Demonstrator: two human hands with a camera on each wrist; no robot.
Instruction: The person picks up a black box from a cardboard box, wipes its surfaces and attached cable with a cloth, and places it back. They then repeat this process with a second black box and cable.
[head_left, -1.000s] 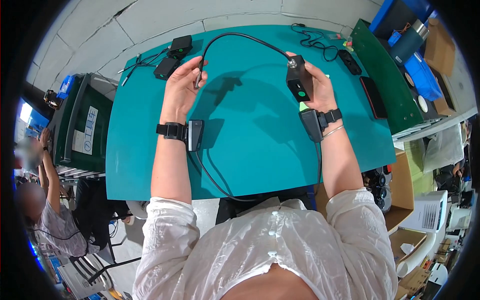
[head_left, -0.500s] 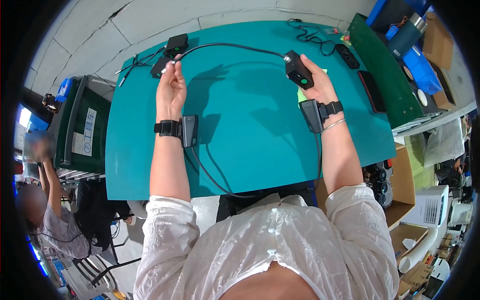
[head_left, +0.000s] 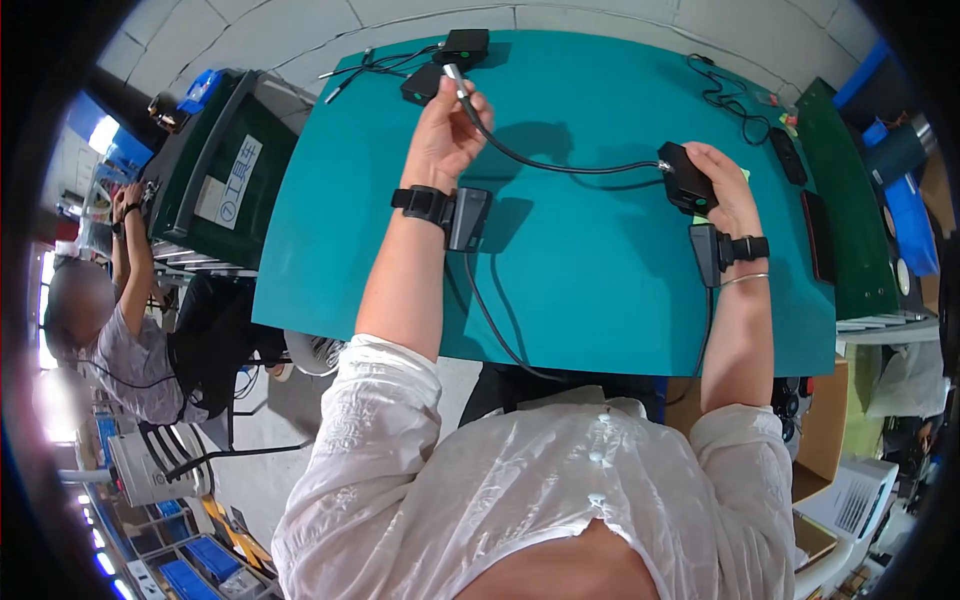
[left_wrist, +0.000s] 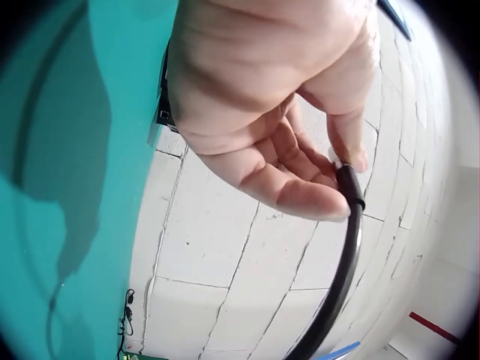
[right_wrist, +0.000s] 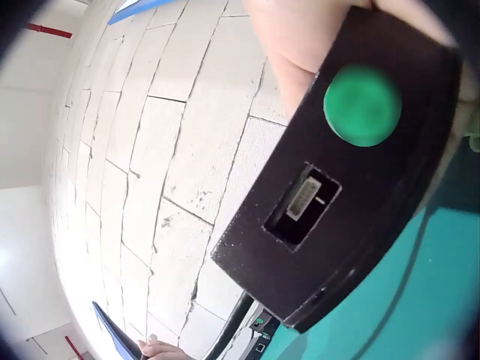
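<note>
My left hand (head_left: 447, 135) pinches the metal-tipped end of a black cable (head_left: 560, 168) between thumb and fingers, tip pointing up. In the left wrist view the cable (left_wrist: 339, 277) hangs away from the fingertips of the left hand (left_wrist: 277, 112). The cable's other end joins a small black box (head_left: 688, 180), which my right hand (head_left: 728, 190) grips from its right side. The right wrist view shows that box (right_wrist: 300, 255) close up, with a green round sticker and a slot holding a white connector; part of the right hand (right_wrist: 292, 52) is behind it.
Two more black boxes (head_left: 466, 45) with cables lie at the teal table's (head_left: 560, 300) back left. At the right are a coiled cable (head_left: 728, 100), a black power strip (head_left: 788, 156), a dark phone-like slab (head_left: 818, 236) and a green cabinet (head_left: 862, 240). Another person sits at the left.
The head view has shifted, so the table and both hands appear further right. The cable's end has turned from pointing down to pointing up, and the cable now sags instead of arching.
</note>
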